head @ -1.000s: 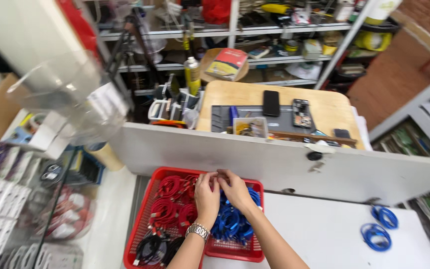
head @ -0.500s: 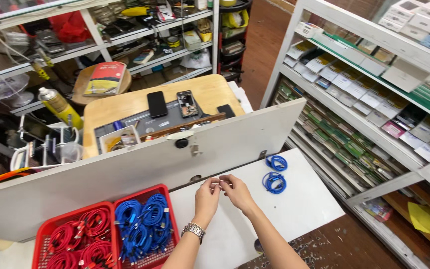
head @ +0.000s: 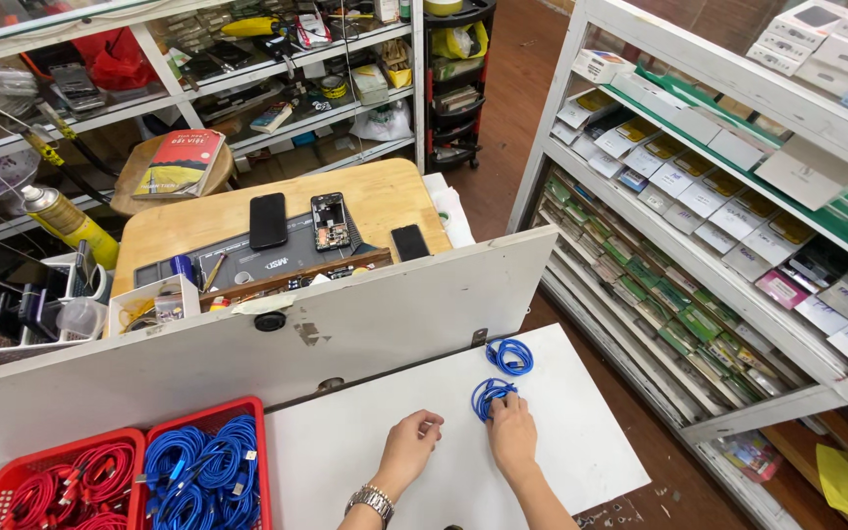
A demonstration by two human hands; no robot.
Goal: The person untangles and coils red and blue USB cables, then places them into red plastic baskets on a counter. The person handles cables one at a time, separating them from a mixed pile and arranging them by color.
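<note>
Head camera is looking down at a white table (head: 581, 461), and both my hands are lying on it. My right hand (head: 512, 437) is resting beside a coiled blue cable (head: 488, 396), and its fingertips are touching the coil; the fingers are curled loosely, and I cannot tell if they are really pinching the cable or only pressing on it. A second blue coil (head: 510, 355) is lying just behind the first one, near the upright white board (head: 247, 353), and nothing is touching it. My left hand (head: 412, 444) is sitting a little apart to the left, fingers curled into a loose fist on the bare surface, holding nothing that I can see. A metal watch (head: 372, 502) is showing on my left wrist. At the left edge a red basket (head: 259, 442) is holding many blue cables (head: 198, 471) in one compartment and red cables (head: 71, 486) in the other. Behind the board a wooden desk (head: 375, 196) is carrying several phones (head: 268, 220).
</note>
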